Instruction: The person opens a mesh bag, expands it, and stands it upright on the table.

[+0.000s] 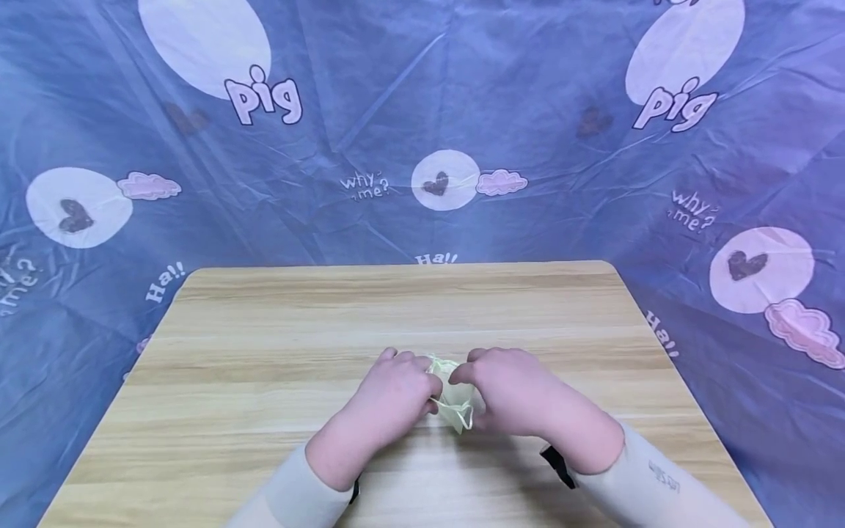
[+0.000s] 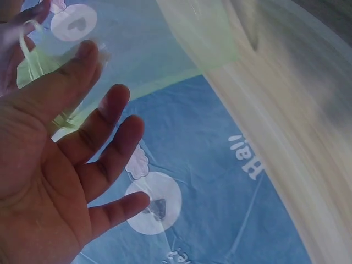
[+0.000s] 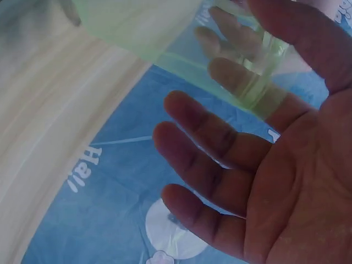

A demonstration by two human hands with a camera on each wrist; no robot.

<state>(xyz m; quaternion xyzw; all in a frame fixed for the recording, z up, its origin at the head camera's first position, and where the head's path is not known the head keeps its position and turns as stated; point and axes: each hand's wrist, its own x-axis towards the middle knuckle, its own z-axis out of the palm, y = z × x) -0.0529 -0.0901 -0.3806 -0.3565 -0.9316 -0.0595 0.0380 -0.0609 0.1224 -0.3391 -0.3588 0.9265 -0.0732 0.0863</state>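
a small see-through yellow-green bag (image 1: pixel 450 396) is hanging between the two hands, over the middle part of the wooden table (image 1: pixel 231 352), and its thin, slippery-looking cloth is probably posing the main risk. the left hand (image 1: pixel 399 389) is pinching the bag near its mouth (image 1: pixel 444 364), with the left thumb (image 2: pixel 71 77) lying in front of the cloth; if that light hold is loosening, the bag could be sliding out and dropping. the right hand (image 1: pixel 518 389) is keeping its fingers loosely bent, with its index finger (image 3: pixel 264 99) showing through the cloth, but i cannot tell whether it is gripping anything. the loose cord (image 1: pixel 471 419) is looping out on the right hand's side, so it could be catching on a finger and dragging the mouth crooked or partly shut; uneven tugging between the hands could also be stretching or tearing such fine stuff. as for direction, the mouth is facing mostly up, with the hands at either side, and the body is reaching down toward the tabletop. the long axis is seemingly running top to bottom, leaning a little; whether the lower end is touching the wood is not showing clearly.
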